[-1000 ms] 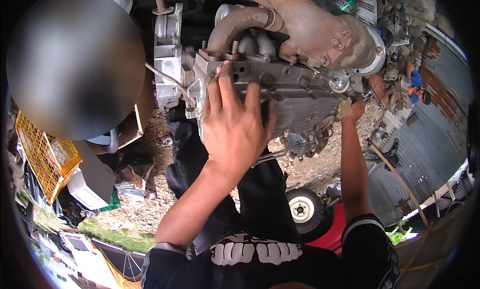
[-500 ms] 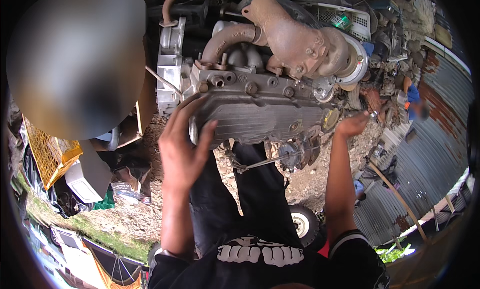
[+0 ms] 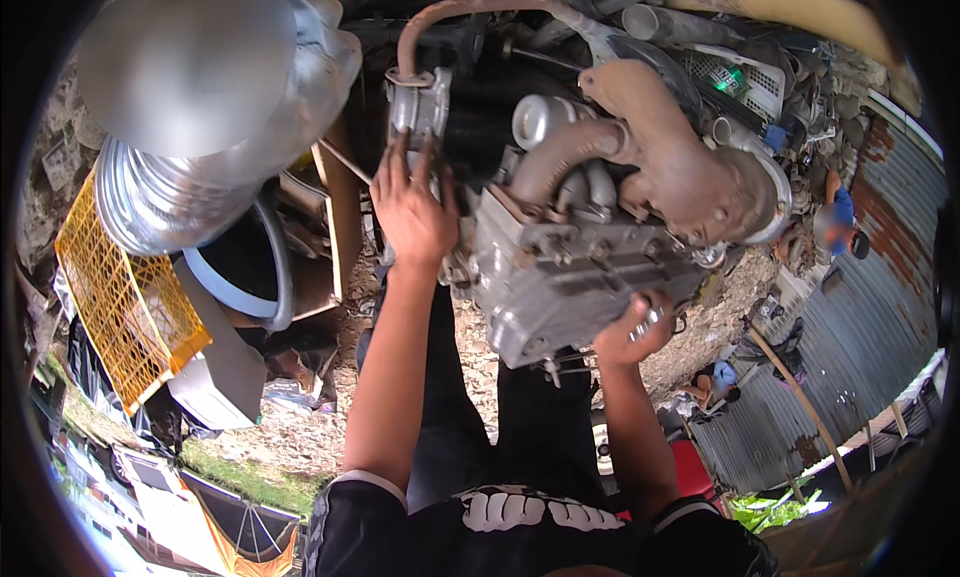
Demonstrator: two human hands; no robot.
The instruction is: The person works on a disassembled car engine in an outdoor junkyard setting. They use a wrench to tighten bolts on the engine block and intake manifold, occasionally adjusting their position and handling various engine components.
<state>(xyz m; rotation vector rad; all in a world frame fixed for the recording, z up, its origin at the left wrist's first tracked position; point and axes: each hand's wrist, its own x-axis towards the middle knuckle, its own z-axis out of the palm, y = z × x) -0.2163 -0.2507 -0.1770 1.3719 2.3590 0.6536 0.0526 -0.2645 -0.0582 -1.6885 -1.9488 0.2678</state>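
Observation:
A greasy engine (image 3: 565,287) fills the middle of the view, its ribbed grey cover facing me. Rusty exhaust manifold piping (image 3: 685,182) and a turbocharger lie along its far side. My left hand (image 3: 415,212) rests on a pale metal housing (image 3: 420,105) at the engine's left end, fingers stretched out and slightly spread. Close by the near right side of the cover is my right hand (image 3: 627,339). Its fingers are curled around a small shiny metal piece (image 3: 647,322), whose exact kind I cannot make out.
On the left stand a ribbed silver duct (image 3: 170,197), a yellow plastic crate (image 3: 115,267) and a dark round tub (image 3: 240,267). A white basket (image 3: 765,82) sits among pipes at the back right. Corrugated metal sheeting (image 3: 820,347) lines the right. Other people (image 3: 838,217) are farther off.
My left hand has moved from the cover's left end to the housing farther away. My right hand has come in from the right to the cover, still holding the shiny piece. The view has shifted.

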